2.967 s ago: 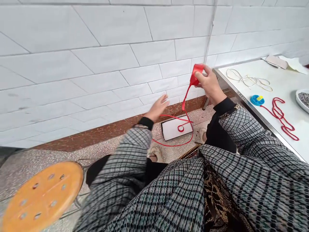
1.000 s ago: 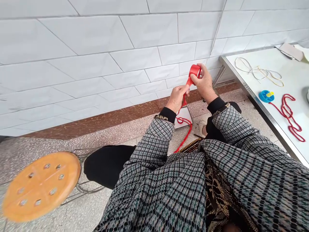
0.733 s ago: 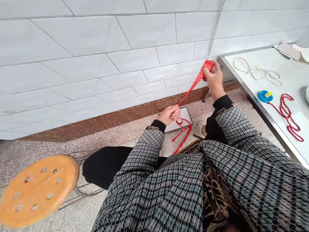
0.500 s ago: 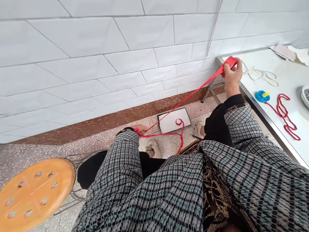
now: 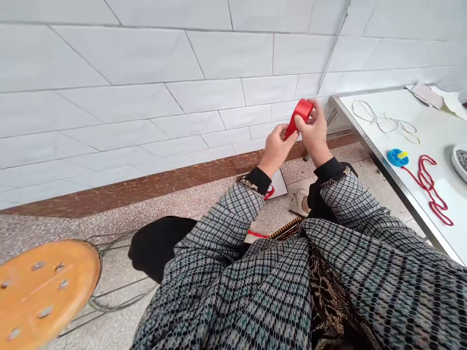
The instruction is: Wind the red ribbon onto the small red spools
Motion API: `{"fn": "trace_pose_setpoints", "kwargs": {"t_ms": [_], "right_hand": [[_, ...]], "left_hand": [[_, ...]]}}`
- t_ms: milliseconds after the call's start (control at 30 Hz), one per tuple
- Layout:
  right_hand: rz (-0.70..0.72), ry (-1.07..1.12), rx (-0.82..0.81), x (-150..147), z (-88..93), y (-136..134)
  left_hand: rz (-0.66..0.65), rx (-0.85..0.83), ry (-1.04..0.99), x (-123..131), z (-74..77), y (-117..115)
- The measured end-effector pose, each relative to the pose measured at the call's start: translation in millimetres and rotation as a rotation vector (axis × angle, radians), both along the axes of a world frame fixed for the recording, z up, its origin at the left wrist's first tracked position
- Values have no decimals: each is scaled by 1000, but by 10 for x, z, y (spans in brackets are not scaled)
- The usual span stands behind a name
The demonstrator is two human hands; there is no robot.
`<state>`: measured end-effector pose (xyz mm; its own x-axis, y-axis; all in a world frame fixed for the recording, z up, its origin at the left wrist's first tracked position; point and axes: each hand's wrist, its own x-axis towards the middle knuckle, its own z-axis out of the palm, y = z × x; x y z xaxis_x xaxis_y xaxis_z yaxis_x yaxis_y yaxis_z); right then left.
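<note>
My right hand (image 5: pixel 314 132) grips a roll of red ribbon (image 5: pixel 301 111) held up in front of the white tiled wall. My left hand (image 5: pixel 276 146) is raised beside it, fingers pinched on the ribbon strip just below the roll. Pulled-off red ribbon (image 5: pixel 258 235) shows below my left sleeve near my lap. A white board (image 5: pixel 280 184) lies on the floor behind my left wrist, partly hidden, with a bit of red ribbon on it.
A white steel-edged table (image 5: pixel 368 141) stands at the right with a pale cord (image 5: pixel 383 121), a blue spool (image 5: pixel 398 157) and a red cord (image 5: pixel 430 187). An orange stool (image 5: pixel 40 291) sits at the lower left. My shoe (image 5: pixel 301 200) rests on the speckled floor.
Half a second ago my hands were far apart with the ribbon stretched taut, left hand low near the floor. My left hand has come back up to the roll, and the roll moved left.
</note>
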<state>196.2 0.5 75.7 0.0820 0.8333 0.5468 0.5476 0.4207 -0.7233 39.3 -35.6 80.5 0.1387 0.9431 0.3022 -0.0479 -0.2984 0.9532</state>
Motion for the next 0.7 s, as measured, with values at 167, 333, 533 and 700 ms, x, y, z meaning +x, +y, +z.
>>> {"fn": "trace_pose_setpoints", "kwargs": {"t_ms": [167,333,533,700], "right_hand": [[-48,141,-82,-352,15,15],[-4,201,-206,-602,-110,213],[99,219,-343,-627,-443,564],[139,259,-437,-672,-624,616]], "left_hand": [[298,-94,-52,-7,-133,-26],[273,-121,-77,-343,-293,185],[-83,-495,-383,-582,-438,344],[-92,-537,-455,-749,-571,408]]}}
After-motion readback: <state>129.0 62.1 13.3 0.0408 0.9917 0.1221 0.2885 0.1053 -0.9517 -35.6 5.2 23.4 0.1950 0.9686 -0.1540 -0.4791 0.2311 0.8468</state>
